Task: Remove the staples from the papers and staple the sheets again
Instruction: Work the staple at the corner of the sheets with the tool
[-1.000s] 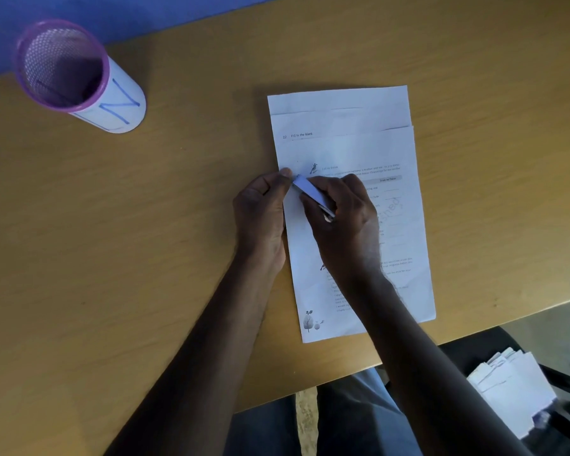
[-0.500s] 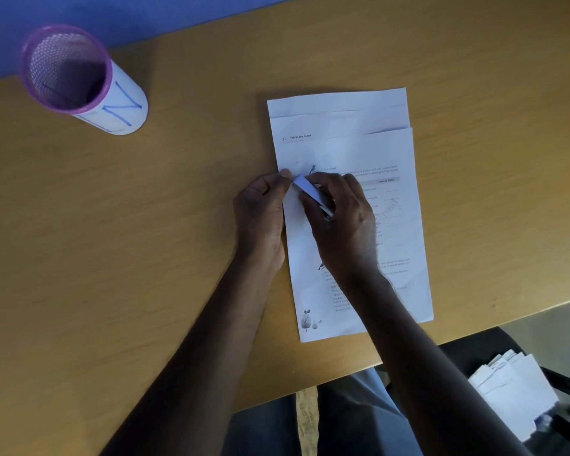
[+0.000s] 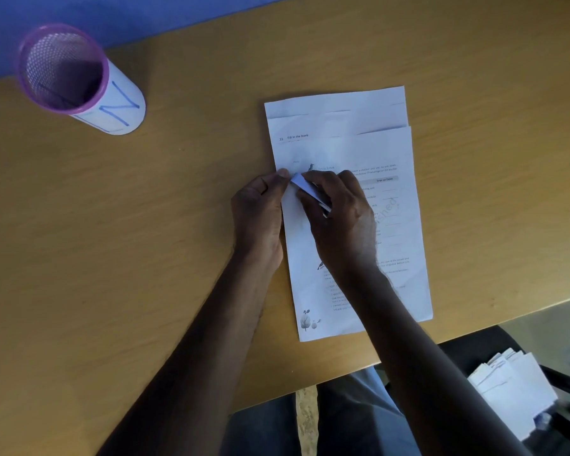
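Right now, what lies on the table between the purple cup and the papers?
Nothing: in the head view, only bare table shows between the cup and the papers.

I see the wooden table [image 3: 145,258] evenly lit by soft, fairly dim light, brighter to the right of the papers [image 3: 359,153] and duller to their left. The forearms read as dark, with little detail. Soft shadow sits behind the mesh pen cup [image 3: 69,70], far left of the papers. Print below the papers' heading is blurred. The table edge bows near the frame borders.
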The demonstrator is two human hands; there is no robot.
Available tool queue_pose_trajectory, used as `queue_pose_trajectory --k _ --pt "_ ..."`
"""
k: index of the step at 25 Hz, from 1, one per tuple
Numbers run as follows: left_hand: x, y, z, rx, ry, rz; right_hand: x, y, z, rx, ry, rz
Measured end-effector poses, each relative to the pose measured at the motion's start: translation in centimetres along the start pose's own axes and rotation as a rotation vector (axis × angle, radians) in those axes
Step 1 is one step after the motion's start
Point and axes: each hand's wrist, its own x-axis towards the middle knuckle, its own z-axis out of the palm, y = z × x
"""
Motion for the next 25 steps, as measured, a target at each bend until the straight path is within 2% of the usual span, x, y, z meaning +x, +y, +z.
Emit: queue_pose_trajectory --k 8,13,19,25 --pt "0.1 -0.1 0.1 -0.057 -0.010 -0.031 0.2 -0.1 -0.1 0.046 -0.004 0.040" --pt "-0.2 0.0 0.2 -0.045 -0.003 -0.014 1.4 0.2 -0.6 0.086 -0.016 0.155" --pt "-0.1 0.0 0.2 -0.064 -0.006 -0.024 1.4 0.5 -1.1 0.169 -0.034 0.170" --pt "0.0 -0.1 0.2 -0.082 -0.016 -0.003 0.8 0.2 -1.4 0.148 -0.079 0.098"
